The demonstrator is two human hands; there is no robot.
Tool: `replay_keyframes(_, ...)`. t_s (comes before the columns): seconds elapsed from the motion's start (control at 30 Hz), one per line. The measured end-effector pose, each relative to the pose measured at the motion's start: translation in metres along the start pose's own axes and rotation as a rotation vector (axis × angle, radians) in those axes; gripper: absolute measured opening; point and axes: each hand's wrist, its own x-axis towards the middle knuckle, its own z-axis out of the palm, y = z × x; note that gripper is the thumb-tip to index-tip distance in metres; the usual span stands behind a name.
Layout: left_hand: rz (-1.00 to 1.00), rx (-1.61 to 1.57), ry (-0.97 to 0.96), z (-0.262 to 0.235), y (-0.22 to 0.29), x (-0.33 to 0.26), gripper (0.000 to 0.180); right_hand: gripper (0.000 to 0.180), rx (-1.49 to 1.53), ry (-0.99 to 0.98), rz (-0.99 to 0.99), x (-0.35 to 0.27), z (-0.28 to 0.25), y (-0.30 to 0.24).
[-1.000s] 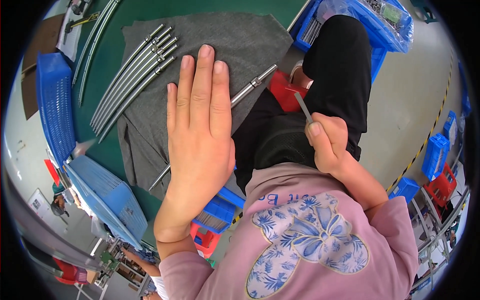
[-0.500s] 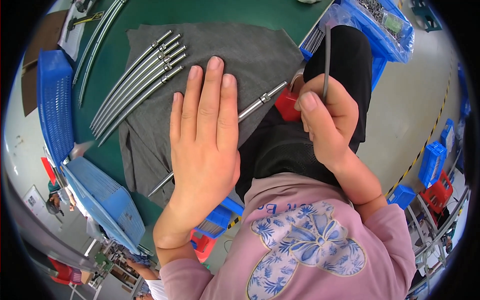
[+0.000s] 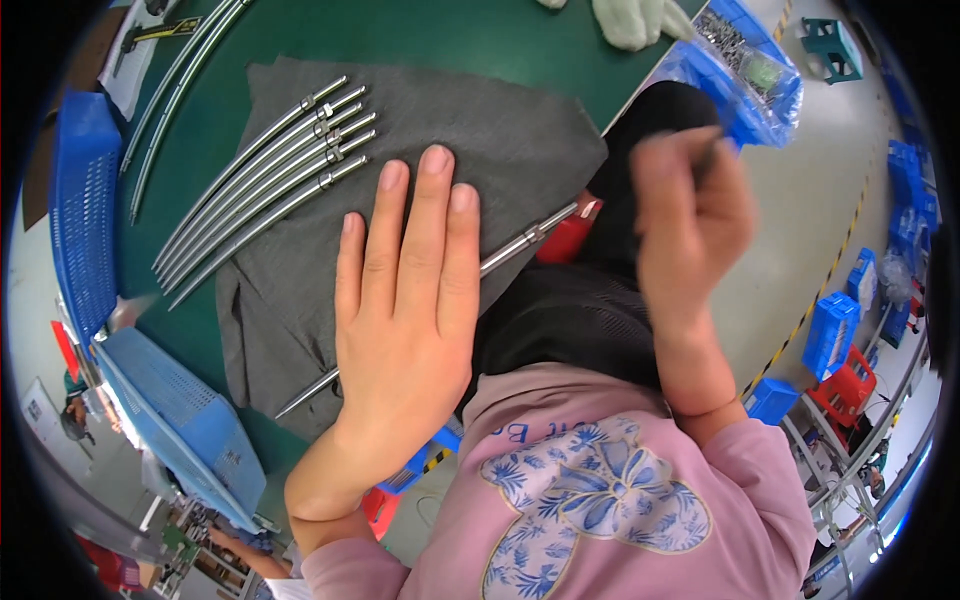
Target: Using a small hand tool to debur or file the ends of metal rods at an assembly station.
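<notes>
My left hand (image 3: 405, 290) lies flat with fingers stretched, palm down over a slim polished metal rod (image 3: 515, 246). The rod slants across a grey cloth (image 3: 480, 125). Its collared end shows right of my fingers, its pointed end by my wrist; the middle is hidden. My right hand (image 3: 690, 215) is raised over my lap, blurred by motion, its fingers closed. A dark end of a thin grey rod (image 3: 712, 152) shows smeared at its fingers. Several similar collared metal rods (image 3: 265, 185) lie side by side on the cloth, left of my left hand.
The cloth lies on a green table (image 3: 440, 30). Longer metal tubes (image 3: 180, 95) and blue perforated baskets (image 3: 85, 220) are at the left. White gloves (image 3: 630, 20) lie at the far edge, near a blue bin (image 3: 745, 60) of small metal parts. Something red (image 3: 565, 240) sits beside my lap.
My right hand has moved right and slightly up, and the grey rod that stood upright in it is now mostly lost from sight. My left hand stays flat on the metal rod. The view has shifted.
</notes>
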Motion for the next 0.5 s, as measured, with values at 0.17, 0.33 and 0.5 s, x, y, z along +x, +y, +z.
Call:
replay_keyframes(0.17,0.015,-0.010,-0.043,0.000,0.000,0.001,0.050,0.017,-0.478,-0.057,-0.256,0.062,0.002,-0.008)
replay_keyframes(0.33,0.035,-0.040,-0.025,0.001,-0.003,0.000,0.053,0.020,-0.454,-0.185,-0.218,0.059,0.006,-0.029)
replay_keyframes(0.5,0.044,-0.027,-0.020,0.003,-0.001,0.002,0.056,0.022,-0.322,-0.350,-0.228,-0.005,-0.002,-0.026)
